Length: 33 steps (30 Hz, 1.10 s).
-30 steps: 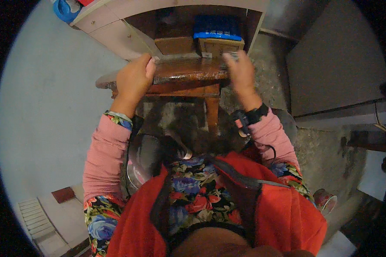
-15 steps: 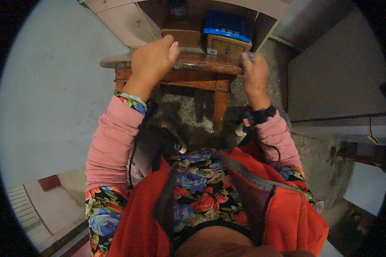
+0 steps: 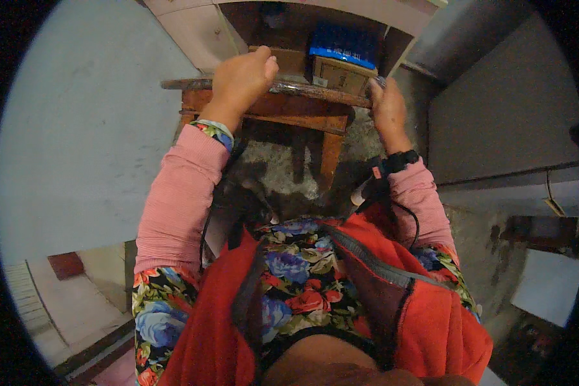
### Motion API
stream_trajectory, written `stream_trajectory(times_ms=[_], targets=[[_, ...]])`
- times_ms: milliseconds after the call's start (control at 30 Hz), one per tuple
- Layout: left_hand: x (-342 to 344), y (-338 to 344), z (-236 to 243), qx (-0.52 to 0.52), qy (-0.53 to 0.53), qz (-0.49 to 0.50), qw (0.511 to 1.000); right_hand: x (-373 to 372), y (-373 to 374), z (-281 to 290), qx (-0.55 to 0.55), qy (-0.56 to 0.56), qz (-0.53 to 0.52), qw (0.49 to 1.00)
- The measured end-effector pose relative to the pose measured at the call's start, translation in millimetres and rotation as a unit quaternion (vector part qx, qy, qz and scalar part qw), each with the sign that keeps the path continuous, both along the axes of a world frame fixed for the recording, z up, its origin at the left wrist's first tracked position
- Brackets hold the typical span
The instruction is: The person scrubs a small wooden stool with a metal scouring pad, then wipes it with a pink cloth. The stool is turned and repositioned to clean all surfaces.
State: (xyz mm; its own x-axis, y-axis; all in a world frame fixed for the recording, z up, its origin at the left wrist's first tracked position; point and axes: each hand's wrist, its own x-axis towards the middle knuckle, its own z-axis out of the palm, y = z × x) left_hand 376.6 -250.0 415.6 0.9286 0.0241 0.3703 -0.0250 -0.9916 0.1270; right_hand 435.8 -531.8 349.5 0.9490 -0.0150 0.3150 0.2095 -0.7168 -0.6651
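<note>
My left hand (image 3: 243, 78) is closed in a fist over the left half of a brown wooden stool (image 3: 289, 104). Its fingertips are turned away, so what they hold, if anything, is hidden. At the stool's right end, my right hand (image 3: 390, 112) is closed with the thumb up. A small dark, shiny bit (image 3: 381, 82) shows by its fingers, too little to name. The stool's top appears as a thin strip between my hands, sloping slightly down to the right.
Behind the stool, a blue package (image 3: 344, 48) lies on a cardboard box (image 3: 341, 74) inside an open pale cabinet (image 3: 206, 32). A pale blue-grey surface (image 3: 83, 141) fills the left side. A grey panel (image 3: 502, 109) stands at the right, above stained concrete floor (image 3: 476, 235).
My left hand has moved a little right and up, and my right hand slightly right. The stool's left end has shifted right, and its top looks narrower. The view has shifted slightly.
</note>
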Motion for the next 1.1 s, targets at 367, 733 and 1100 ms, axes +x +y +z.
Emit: stream_trajectory(times_ms=[367,733,1100], targets=[[-13.1,-26.9,7.1,-0.283,-0.112,-0.227,0.925,-29.6,105.5,42.2,0.516,0.079,0.278,0.806],[-44.0,-37.6,13.0,0.037,-0.133,-0.214,0.967,-28.8,48.3,5.9,0.039,-0.100,0.149,0.983],[-55.5,-16.4,-3.2,0.047,-0.187,-0.259,0.947,-42.5,43.9,-7.3,0.044,-0.127,0.047,0.990]])
